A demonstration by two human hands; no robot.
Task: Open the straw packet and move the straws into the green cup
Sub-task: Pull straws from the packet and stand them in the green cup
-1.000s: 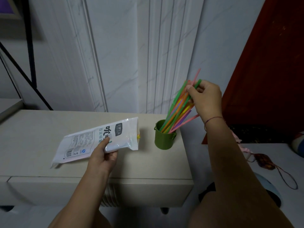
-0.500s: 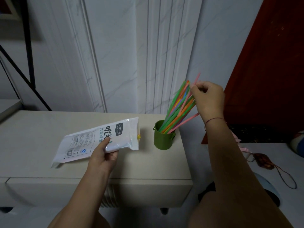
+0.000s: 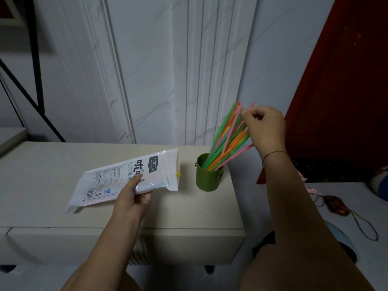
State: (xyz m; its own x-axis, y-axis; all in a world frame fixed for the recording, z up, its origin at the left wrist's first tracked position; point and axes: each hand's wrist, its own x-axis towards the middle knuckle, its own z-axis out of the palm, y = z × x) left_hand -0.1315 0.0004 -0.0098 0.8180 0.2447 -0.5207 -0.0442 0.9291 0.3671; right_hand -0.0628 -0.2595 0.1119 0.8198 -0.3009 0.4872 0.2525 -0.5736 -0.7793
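A small green cup (image 3: pixel 207 179) stands near the right end of the beige cabinet top (image 3: pixel 52 164). A bundle of coloured straws (image 3: pixel 227 141) leans in it, tilted up to the right. My right hand (image 3: pixel 265 128) is at the straws' upper ends, fingertips pinched on them. The white straw packet (image 3: pixel 117 179) lies flat on the cabinet left of the cup, its open end toward the cup with a yellow straw tip showing. My left hand (image 3: pixel 134 199) grips the packet's near edge.
A white panelled wall rises right behind the cabinet. A red panel (image 3: pixel 340 80) stands to the right. On a lower pale surface at right lie a dark pendant on a cord (image 3: pixel 336 205) and a pink string. A black metal frame (image 3: pixel 37 66) stands at the left.
My right hand has sunk a little and shifted right along the straws' tops, spreading the bundle slightly. The packet and my left hand have stayed put.
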